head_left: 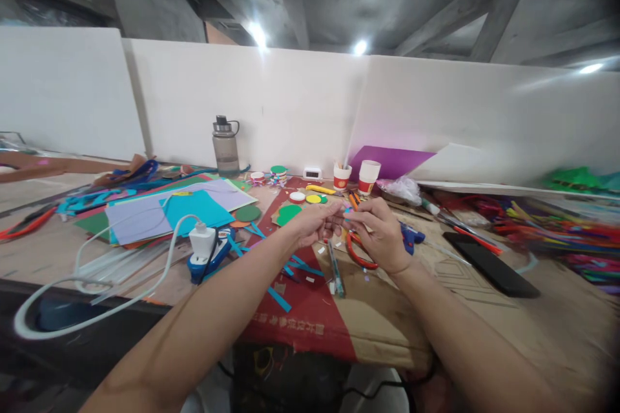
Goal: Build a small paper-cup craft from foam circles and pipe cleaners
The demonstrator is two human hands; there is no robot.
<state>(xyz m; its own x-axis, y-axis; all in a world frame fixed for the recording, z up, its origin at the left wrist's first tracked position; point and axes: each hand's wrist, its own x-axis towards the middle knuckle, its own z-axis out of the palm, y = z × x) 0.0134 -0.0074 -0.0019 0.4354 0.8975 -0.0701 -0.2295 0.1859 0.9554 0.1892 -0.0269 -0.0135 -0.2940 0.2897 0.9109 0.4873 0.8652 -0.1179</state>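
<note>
My left hand (pixel 317 224) and my right hand (pixel 380 235) meet over the cardboard, with the fingertips of both closed in a pinch. Between them is a tiny bluish-pink piece (pixel 347 210), too small to name. Below my right hand lie red-orange scissor handles (pixel 361 261), partly hidden. A clear-barrelled pen (pixel 335 269) rests under the gap between the hands. Just beyond my left hand are green paper discs (pixel 289 214) and a yellow disc (pixel 313 199). Blue paper strips (pixel 279 299) are scattered below my left forearm. A blue glue gun (pixel 411 239) shows behind my right hand.
Coloured paper sheets (pixel 140 219) and a blue-and-white power strip (pixel 206 251) with a looping white cable lie left. A bottle (pixel 225 151), a small clock (pixel 312 173) and paper cups (pixel 369 177) stand behind. A black phone (pixel 489 264) and blurred pipe cleaners (pixel 557 232) are right.
</note>
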